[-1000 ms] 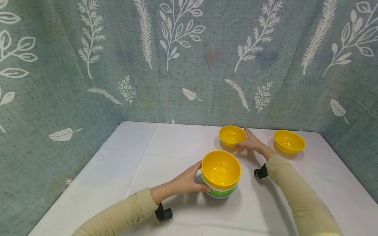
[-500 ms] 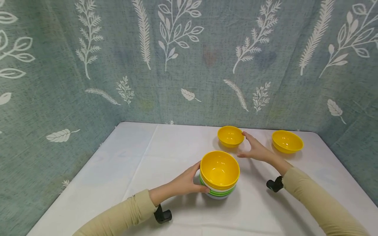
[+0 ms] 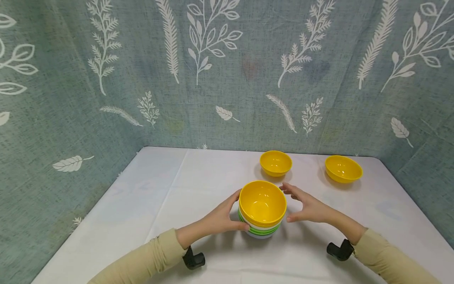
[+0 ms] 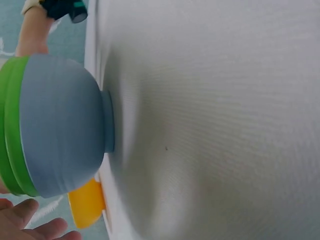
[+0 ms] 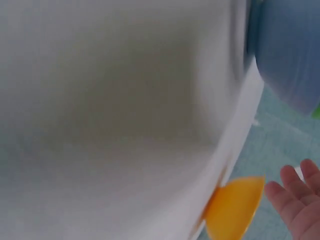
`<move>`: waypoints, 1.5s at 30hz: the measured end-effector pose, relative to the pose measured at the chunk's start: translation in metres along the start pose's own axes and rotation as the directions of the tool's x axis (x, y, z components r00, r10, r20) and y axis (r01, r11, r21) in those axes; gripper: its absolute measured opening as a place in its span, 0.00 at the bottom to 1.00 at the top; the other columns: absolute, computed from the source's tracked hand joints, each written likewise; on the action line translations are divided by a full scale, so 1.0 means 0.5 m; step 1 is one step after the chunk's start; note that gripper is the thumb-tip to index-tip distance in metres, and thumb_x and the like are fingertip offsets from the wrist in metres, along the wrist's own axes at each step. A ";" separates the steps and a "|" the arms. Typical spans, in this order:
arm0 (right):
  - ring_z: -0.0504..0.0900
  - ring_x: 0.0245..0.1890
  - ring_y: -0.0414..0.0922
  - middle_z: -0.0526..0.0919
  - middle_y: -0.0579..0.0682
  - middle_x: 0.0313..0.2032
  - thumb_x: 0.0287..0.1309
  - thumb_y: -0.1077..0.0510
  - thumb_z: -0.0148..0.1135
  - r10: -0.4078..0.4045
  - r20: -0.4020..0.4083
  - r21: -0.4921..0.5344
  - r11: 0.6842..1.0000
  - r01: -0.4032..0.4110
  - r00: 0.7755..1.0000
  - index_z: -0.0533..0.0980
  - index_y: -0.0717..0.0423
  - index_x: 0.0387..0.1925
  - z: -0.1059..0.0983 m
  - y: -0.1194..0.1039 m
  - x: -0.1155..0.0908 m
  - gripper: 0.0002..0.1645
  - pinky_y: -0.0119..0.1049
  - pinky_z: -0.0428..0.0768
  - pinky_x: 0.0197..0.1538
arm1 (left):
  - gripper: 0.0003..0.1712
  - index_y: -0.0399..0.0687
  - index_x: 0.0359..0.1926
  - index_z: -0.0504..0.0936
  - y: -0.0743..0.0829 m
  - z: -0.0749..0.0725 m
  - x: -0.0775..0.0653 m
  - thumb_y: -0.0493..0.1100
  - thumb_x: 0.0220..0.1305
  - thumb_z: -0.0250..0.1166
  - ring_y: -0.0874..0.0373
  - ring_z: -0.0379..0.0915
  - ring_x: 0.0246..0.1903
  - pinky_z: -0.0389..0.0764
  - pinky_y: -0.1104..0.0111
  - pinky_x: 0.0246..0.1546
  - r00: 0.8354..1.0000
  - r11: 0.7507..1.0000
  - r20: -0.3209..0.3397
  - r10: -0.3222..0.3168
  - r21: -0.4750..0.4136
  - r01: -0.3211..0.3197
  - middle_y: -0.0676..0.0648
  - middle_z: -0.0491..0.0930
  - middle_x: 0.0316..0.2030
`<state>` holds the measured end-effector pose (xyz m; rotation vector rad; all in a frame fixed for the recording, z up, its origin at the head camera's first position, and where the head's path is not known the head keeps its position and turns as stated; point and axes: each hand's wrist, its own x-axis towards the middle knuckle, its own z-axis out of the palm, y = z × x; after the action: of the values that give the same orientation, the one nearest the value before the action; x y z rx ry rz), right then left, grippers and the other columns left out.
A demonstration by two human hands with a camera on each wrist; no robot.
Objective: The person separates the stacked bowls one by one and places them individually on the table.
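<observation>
A stack of nested bowls stands on the table, with a yellow bowl [image 3: 262,207] on top, white and green rims below it and a blue-grey bowl [image 4: 62,125] at the bottom. My left hand [image 3: 222,217] holds the stack from its left side, thumb at the front and fingers toward the back. To the right of the stack, my right hand [image 3: 311,207] is spread in a wide C shape with nothing in it. Its fingertips come close to the yellow rim. In the right wrist view, its fingers [image 5: 295,192] look extended.
Behind the stack, a smaller yellow bowl [image 3: 276,163] sits near the far table edge. Another yellow bowl [image 3: 343,169] stands at the back right. A white cloth [image 3: 198,173] covers the table, and a leaf-patterned curtain [image 3: 213,79] hangs behind it.
My right hand has let go of the small yellow bowl at the back and moved toward me, to the right side of the stack. My left hand has stayed on the stack.
</observation>
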<state>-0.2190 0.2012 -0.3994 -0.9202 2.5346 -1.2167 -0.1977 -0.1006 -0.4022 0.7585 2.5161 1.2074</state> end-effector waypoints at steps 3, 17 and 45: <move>0.60 0.62 0.61 0.56 0.64 0.66 0.45 0.52 0.71 0.010 0.025 0.028 1.000 -0.011 1.000 0.46 0.66 0.68 0.015 -0.005 -0.009 0.58 0.57 0.62 0.61 | 0.61 0.54 0.71 0.44 0.005 -0.003 0.000 0.67 0.43 0.67 0.49 0.49 0.67 0.58 0.48 0.63 1.000 1.000 -0.019 0.007 -0.014 -0.007 0.49 0.50 0.70; 0.67 0.58 0.37 0.68 0.51 0.60 0.46 0.55 0.70 -0.057 -0.010 0.142 0.988 0.058 0.998 0.59 0.56 0.63 0.056 -0.009 -0.012 0.45 0.41 0.69 0.60 | 0.61 0.53 0.71 0.44 0.024 -0.005 0.012 0.67 0.44 0.67 0.55 0.49 0.67 0.58 0.54 0.64 0.996 0.992 -0.047 0.074 -0.096 -0.078 0.51 0.49 0.70; 0.67 0.59 0.39 0.68 0.53 0.60 0.48 0.54 0.68 -0.015 -0.001 0.158 0.987 0.015 1.000 0.59 0.57 0.64 0.058 -0.013 -0.010 0.43 0.55 0.67 0.58 | 0.59 0.51 0.69 0.52 0.053 0.005 0.025 0.56 0.39 0.75 0.50 0.54 0.65 0.60 0.46 0.61 0.983 0.993 -0.170 0.076 -0.074 -0.090 0.49 0.57 0.66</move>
<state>-0.2001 0.1825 -0.4136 -0.9031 2.3935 -1.3989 -0.1977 -0.0782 -0.3830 0.7796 2.5701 1.4491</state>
